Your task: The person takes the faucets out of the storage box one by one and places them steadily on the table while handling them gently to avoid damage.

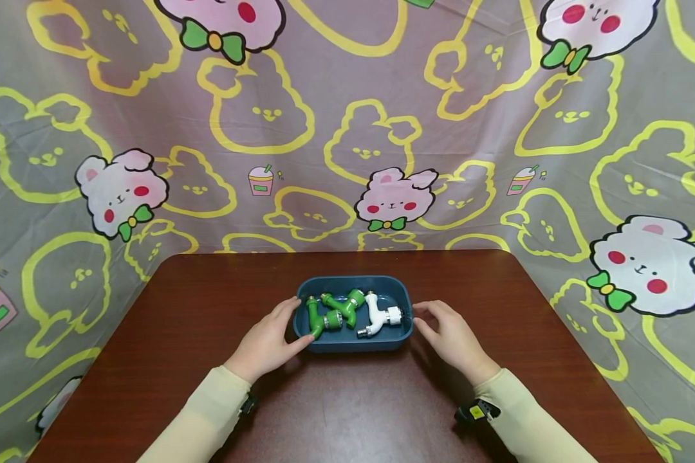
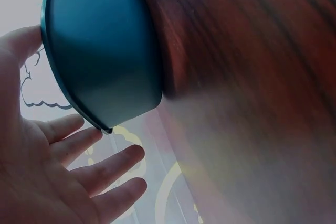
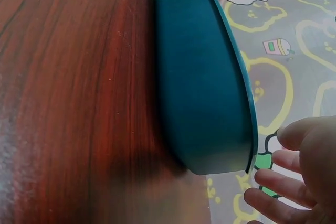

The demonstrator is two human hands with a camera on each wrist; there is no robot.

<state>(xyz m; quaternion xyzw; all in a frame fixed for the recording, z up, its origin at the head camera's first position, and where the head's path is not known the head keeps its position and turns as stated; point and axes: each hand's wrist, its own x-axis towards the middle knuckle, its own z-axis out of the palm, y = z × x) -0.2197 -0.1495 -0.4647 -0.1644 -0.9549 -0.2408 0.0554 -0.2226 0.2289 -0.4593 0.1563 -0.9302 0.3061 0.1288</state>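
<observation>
A dark blue rectangular plastic basin (image 1: 353, 346) sits on the table and holds three taps. Two are green: one tap (image 1: 315, 315) at the left, the other tap (image 1: 343, 307) toward the middle. On the right lies a white tap (image 1: 375, 314). My left hand (image 1: 265, 342) is at the basin's left end, thumb touching the rim and fingers spread loosely along the corner. At the opposite end, my right hand (image 1: 453, 335) has relaxed, spread fingers close beside the rim. From the right wrist, the basin's outer wall (image 3: 202, 77) shows next to these fingers.
The brown wooden table (image 1: 347, 405) has rounded far corners. A patterned cloth (image 1: 301, 83) with rabbit and bear drawings hangs behind it and along both sides. Each wrist wears a dark strapped device, one of them the right wrist device (image 1: 476, 411).
</observation>
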